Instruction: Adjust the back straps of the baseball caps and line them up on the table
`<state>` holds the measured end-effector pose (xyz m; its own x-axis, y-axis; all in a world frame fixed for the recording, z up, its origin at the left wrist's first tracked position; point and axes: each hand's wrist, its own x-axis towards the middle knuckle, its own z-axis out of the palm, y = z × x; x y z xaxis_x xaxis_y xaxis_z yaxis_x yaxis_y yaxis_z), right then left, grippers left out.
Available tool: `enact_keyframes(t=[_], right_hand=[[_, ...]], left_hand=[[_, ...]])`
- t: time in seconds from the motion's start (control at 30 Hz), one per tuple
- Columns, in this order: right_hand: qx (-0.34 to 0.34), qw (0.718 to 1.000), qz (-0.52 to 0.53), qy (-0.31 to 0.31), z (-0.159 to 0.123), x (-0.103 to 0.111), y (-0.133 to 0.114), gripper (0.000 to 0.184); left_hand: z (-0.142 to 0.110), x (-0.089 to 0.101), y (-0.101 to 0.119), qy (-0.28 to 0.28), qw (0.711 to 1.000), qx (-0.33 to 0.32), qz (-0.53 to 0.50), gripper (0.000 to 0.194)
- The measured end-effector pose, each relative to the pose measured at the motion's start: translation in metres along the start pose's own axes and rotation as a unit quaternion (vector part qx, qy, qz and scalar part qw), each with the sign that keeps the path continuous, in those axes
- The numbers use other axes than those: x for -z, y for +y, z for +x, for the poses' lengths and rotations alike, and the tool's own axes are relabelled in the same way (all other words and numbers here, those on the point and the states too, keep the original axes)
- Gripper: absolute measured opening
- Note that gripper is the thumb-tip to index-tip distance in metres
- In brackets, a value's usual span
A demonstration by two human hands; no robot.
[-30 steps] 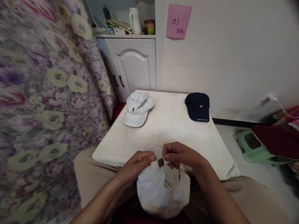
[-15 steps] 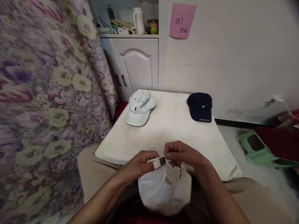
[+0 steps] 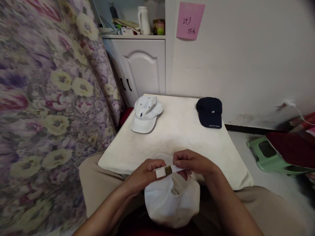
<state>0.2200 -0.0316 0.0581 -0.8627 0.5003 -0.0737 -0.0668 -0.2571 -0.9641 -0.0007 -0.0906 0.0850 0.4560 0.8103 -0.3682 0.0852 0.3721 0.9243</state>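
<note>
A white baseball cap rests in my lap at the table's near edge, its back opening facing up between my hands. My left hand is closed on the left part of the cap's back strap, beside a brass-coloured buckle. The free-looking length of white strap runs from the buckle to my right hand, whose thumb and fingers pinch it. Part of the brim shows behind my hands. Farther off on the table lie a pale cap with a small dark logo and a navy cap.
The caps lie on a cream-covered table. A floral curtain hangs at the left, and a white cabinet stands behind. To the right, a green stool is on the floor. A pink note is on the wall.
The buckle has shifted slightly left with my left hand, and more strap shows between it and my right hand. The whole view has moved a little.
</note>
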Motion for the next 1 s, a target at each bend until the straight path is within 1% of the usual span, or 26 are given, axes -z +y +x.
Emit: enact_keyframes(t=[0.13, 0.3, 0.5, 0.7, 0.8, 0.9, 1.0], right_hand=[[-0.023, 0.999, 0.020, 0.014, 0.001, -0.001, 0.002, 0.025], [-0.031, 0.999, -0.004, 0.029, 0.001, -0.003, -0.001, 0.020], [-0.040, 0.998, -0.028, 0.031, 0.000, -0.004, -0.005, 0.015], [-0.030, 0.998, -0.041, 0.027, 0.000, -0.004, -0.006, 0.019], [-0.037, 0.997, -0.064, 0.031, 0.000, -0.006, -0.009, 0.023], [-0.055, 0.992, -0.104, 0.047, 0.001, -0.011, -0.012, 0.023], [-0.058, 0.989, -0.117, 0.070, 0.001, -0.016, -0.014, 0.022]], left_hand=[[0.000, -0.001, 0.002, -0.016, 1.000, 0.012, 0.004, 0.036], [0.001, -0.003, 0.002, -0.019, 1.000, 0.012, 0.007, 0.035], [0.004, -0.004, -0.001, -0.011, 1.000, 0.014, -0.004, 0.033], [0.004, -0.005, 0.001, -0.012, 1.000, 0.014, 0.004, 0.032], [0.003, -0.005, 0.001, -0.006, 1.000, 0.010, 0.006, 0.032], [0.004, -0.005, -0.001, 0.003, 1.000, 0.001, 0.010, 0.032], [0.004, -0.004, -0.004, 0.005, 1.000, -0.007, 0.019, 0.032]])
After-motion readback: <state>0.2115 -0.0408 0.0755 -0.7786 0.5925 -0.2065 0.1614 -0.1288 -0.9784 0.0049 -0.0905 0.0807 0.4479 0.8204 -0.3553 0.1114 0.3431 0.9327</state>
